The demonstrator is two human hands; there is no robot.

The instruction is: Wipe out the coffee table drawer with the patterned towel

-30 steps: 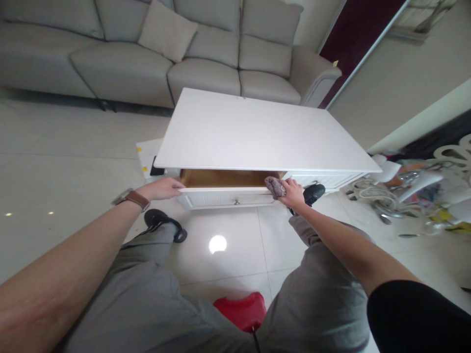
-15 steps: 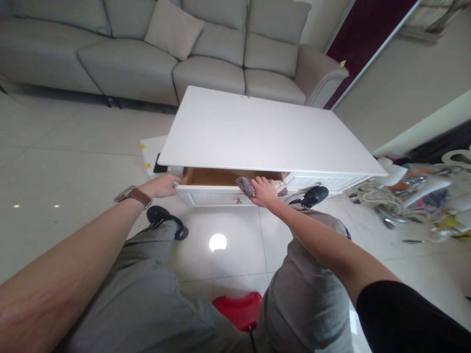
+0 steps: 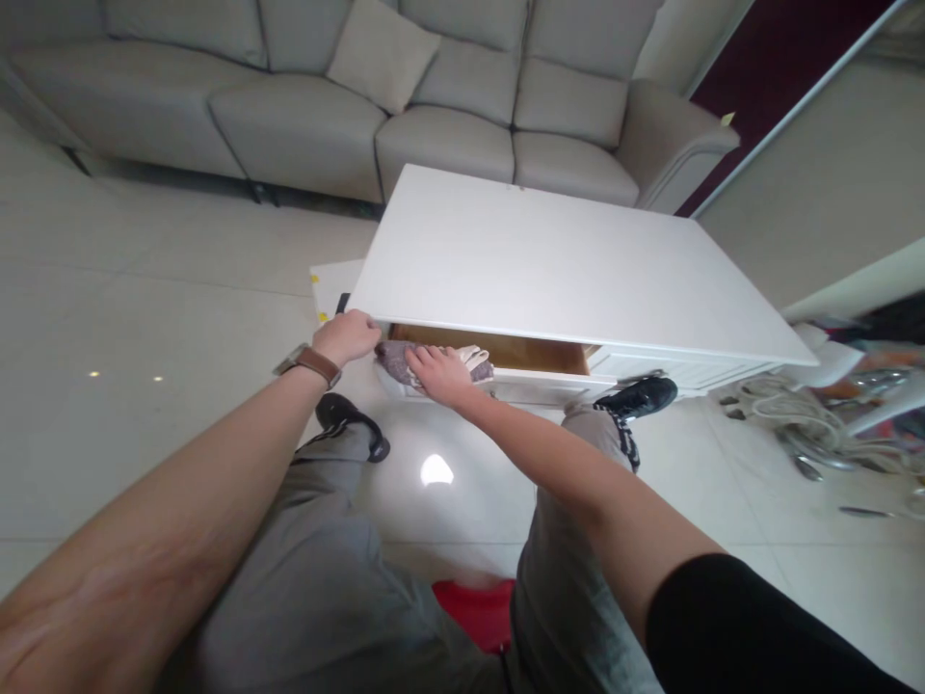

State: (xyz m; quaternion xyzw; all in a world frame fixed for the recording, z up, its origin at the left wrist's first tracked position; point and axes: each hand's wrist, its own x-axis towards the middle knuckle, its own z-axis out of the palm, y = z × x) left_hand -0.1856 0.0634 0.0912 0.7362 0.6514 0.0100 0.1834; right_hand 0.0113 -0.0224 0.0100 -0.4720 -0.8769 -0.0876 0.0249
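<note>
A white coffee table (image 3: 564,260) stands in front of me with its left drawer (image 3: 541,386) pulled partly out, showing a brown wooden inside. My right hand (image 3: 438,374) presses a folded purple-grey and cream cloth (image 3: 394,360) onto the drawer front's top edge, near its left end. At the table's front left corner is my left hand (image 3: 348,335), its fingers curled beside the drawer. What those fingers grip is hidden. A watch with a brown strap (image 3: 318,366) is on my left wrist.
A grey sofa (image 3: 303,120) with a cushion (image 3: 383,53) lies behind the table. My black shoes (image 3: 640,397) flank the drawer. Cables and tools (image 3: 802,424) lie on the floor at right. Something red (image 3: 477,615) is below me, between my legs.
My right hand has slid the cloth left along the drawer front, from its right end to its left end. My left hand has shifted up to the table corner. The view has turned slightly left.
</note>
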